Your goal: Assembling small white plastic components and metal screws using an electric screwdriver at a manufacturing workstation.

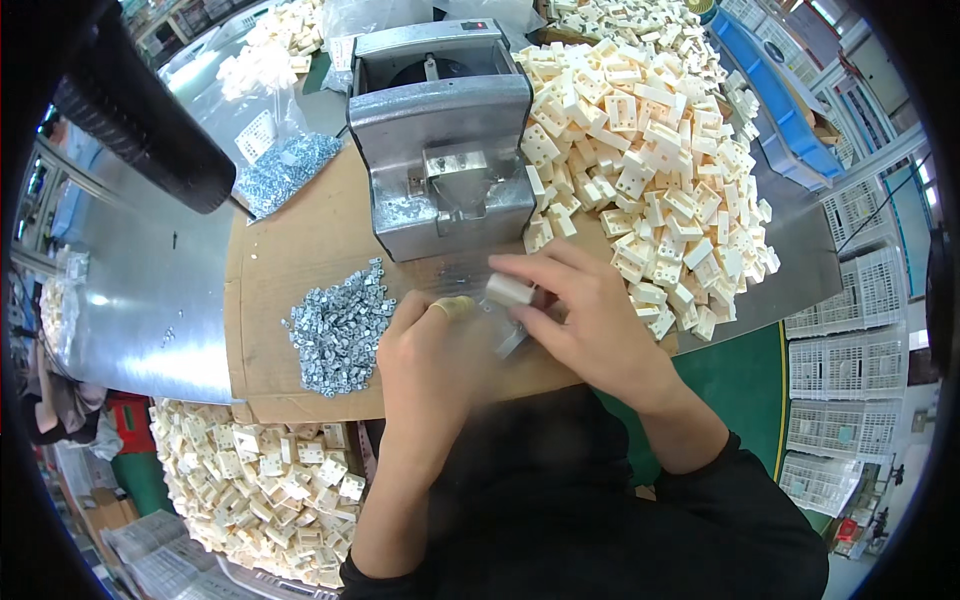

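My right hand (590, 320) pinches a small cream plastic block (510, 290) between thumb and fingers, over the cardboard in front of me. Close beside it, my left hand (425, 345) is curled, with a yellowish finger cot (455, 306) on one finger. Part of this hand is smeared by motion, and whatever its fingers hold is hidden. A heap of small grey metal nuts or clips (343, 330) lies just left of my left hand. Beyond both hands stands a grey metal machine (450, 130) with an open top and a small metal block on its front.
Cream blocks (660, 170) are piled high at the right; more fill a container (270, 490) at lower left. A black powered screwdriver (150, 120) hangs at upper left, near a bag of small bluish metal parts (290, 170). Cardboard (270, 260) covers part of the metal table (170, 300).
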`<state>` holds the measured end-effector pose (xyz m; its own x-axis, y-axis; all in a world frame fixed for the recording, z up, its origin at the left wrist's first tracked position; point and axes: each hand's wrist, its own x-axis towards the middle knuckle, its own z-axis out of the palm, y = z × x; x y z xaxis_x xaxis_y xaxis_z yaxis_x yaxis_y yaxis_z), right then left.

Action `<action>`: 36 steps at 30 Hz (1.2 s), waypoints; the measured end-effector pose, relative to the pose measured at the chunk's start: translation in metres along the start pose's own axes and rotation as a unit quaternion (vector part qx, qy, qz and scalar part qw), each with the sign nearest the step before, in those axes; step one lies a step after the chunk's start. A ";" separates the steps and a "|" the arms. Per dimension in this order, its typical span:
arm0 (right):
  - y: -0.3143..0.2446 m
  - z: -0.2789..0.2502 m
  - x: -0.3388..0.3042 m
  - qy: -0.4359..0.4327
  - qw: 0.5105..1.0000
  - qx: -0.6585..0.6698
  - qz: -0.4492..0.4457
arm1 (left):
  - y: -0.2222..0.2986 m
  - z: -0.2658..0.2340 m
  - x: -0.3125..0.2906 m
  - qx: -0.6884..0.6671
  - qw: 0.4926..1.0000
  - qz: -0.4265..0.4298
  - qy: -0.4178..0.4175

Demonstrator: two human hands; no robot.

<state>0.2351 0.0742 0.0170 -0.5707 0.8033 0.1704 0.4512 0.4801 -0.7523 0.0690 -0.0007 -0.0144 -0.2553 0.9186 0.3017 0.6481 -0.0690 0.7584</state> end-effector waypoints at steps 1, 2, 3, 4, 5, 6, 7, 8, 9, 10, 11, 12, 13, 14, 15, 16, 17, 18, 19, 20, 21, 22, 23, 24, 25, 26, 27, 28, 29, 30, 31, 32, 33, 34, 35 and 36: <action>-0.001 0.004 0.001 0.000 1.000 -0.002 0.001 | 0.000 0.000 0.000 -0.004 1.000 -0.013 0.004; -0.001 0.010 0.002 0.042 0.999 -0.004 -0.023 | -0.001 0.000 0.000 -0.009 1.000 -0.026 0.007; 0.000 0.013 0.001 0.083 0.995 -0.008 -0.047 | -0.001 0.000 0.000 -0.012 1.000 -0.026 0.006; 0.003 0.014 0.000 0.083 0.995 -0.010 -0.046 | 0.000 0.000 0.001 -0.016 0.999 -0.031 0.005; 0.007 0.014 -0.002 0.077 0.995 -0.015 -0.054 | 0.001 0.001 0.001 -0.021 0.999 -0.035 0.003; 0.009 0.015 -0.004 0.068 0.995 -0.016 -0.064 | -0.001 0.000 0.000 -0.021 0.999 -0.038 0.005; 0.009 0.015 -0.005 0.065 0.996 -0.016 -0.065 | -0.003 0.001 -0.001 -0.021 0.999 -0.042 0.005; 0.007 0.015 -0.007 0.062 0.996 -0.021 -0.063 | -0.005 0.000 -0.001 -0.021 0.999 -0.047 0.006; 0.005 0.012 -0.009 0.059 0.996 -0.029 -0.060 | -0.004 0.001 -0.001 -0.024 0.999 -0.048 0.006; 0.002 0.011 -0.011 0.057 0.996 -0.031 -0.060 | -0.003 0.001 0.000 -0.022 0.999 -0.038 0.008; 0.000 0.010 -0.012 0.058 0.996 -0.037 -0.065 | -0.003 0.001 0.000 -0.020 0.999 -0.028 0.011; -0.001 0.010 -0.014 0.059 0.995 -0.042 -0.070 | -0.002 0.000 0.000 -0.021 0.999 -0.030 0.012; -0.001 0.012 -0.016 0.056 0.995 -0.043 -0.070 | -0.002 -0.001 0.001 -0.020 0.999 -0.025 0.007; 0.000 0.014 -0.017 0.062 0.994 -0.046 -0.077 | -0.002 -0.002 0.001 -0.019 1.000 -0.020 0.002; 0.001 0.016 -0.018 0.069 0.993 -0.049 -0.083 | -0.003 -0.001 0.001 -0.019 1.000 -0.021 0.002; 0.000 0.017 -0.018 0.068 0.993 -0.048 -0.083 | -0.004 0.000 0.001 -0.019 0.999 -0.029 0.008; -0.001 0.017 -0.017 0.067 0.990 -0.052 -0.110 | -0.004 0.000 0.001 -0.019 0.999 -0.037 0.013; -0.001 0.018 -0.017 0.066 0.987 -0.057 -0.137 | -0.005 0.000 0.001 -0.019 0.999 -0.037 0.013; -0.001 0.020 -0.017 0.066 0.987 -0.057 -0.137 | -0.006 -0.002 0.002 -0.010 1.000 -0.026 0.000; 0.001 0.024 -0.017 0.070 0.984 -0.056 -0.154 | -0.007 -0.005 0.002 -0.001 1.000 -0.016 -0.013; 0.004 0.024 -0.018 0.075 0.981 -0.058 -0.171 | -0.007 -0.011 0.004 -0.003 1.000 -0.014 -0.014; 0.005 0.023 -0.017 0.076 0.981 -0.059 -0.171 | -0.005 -0.023 0.007 0.001 0.998 -0.003 -0.067; 0.007 0.021 -0.015 0.053 0.974 -0.079 -0.206 | -0.004 -0.031 0.010 0.005 0.993 0.009 -0.121; 0.006 0.021 -0.013 0.028 0.965 -0.095 -0.243 | -0.005 -0.038 0.011 0.007 0.993 0.008 -0.120; 0.006 0.019 -0.012 0.028 0.965 -0.093 -0.244 | -0.006 -0.044 0.013 0.033 0.992 0.011 -0.123; 0.005 0.016 -0.011 0.011 0.965 -0.082 -0.248 | -0.007 -0.047 0.016 0.058 0.990 0.014 -0.126; 0.003 0.014 -0.008 -0.006 0.964 -0.069 -0.256 | -0.007 -0.044 0.020 0.067 0.992 0.018 -0.101; 0.000 0.009 -0.003 -0.006 0.963 -0.065 -0.260 | -0.009 -0.039 0.022 0.072 0.992 0.017 -0.098; -0.003 0.002 0.003 0.002 0.965 -0.052 -0.258 | -0.012 -0.035 0.024 0.092 0.992 0.033 -0.076; -0.004 -0.006 0.011 0.011 0.966 -0.041 -0.254 | -0.016 -0.029 0.027 0.111 0.991 0.051 -0.056; -0.003 -0.017 0.018 0.034 0.962 -0.043 -0.268 | -0.019 -0.021 0.031 0.107 0.991 0.054 -0.059; -0.007 -0.019 0.030 0.081 0.965 0.057 -0.244 | -0.021 -0.012 0.036 0.115 0.989 0.063 -0.062; -0.017 -0.013 0.046 0.127 0.954 0.161 -0.218 | -0.022 -0.007 0.037 0.128 0.987 0.070 -0.065; -0.033 -0.008 0.065 0.150 0.932 0.221 -0.244 | -0.029 -0.003 0.036 0.131 0.987 0.068 -0.067; -0.048 -0.002 0.086 0.148 0.914 0.256 -0.277 | -0.036 -0.002 0.036 0.149 0.985 0.074 -0.054; -0.065 -0.009 0.103 0.153 0.897 0.274 -0.309 | -0.033 0.005 0.041 0.155 0.982 0.095 -0.043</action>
<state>0.1530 0.1291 0.0885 -0.3422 0.5421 0.7675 -0.3409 0.6895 -0.6390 0.0405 0.0414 -0.0293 -0.0543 0.9311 0.3606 0.8692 -0.1336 0.4760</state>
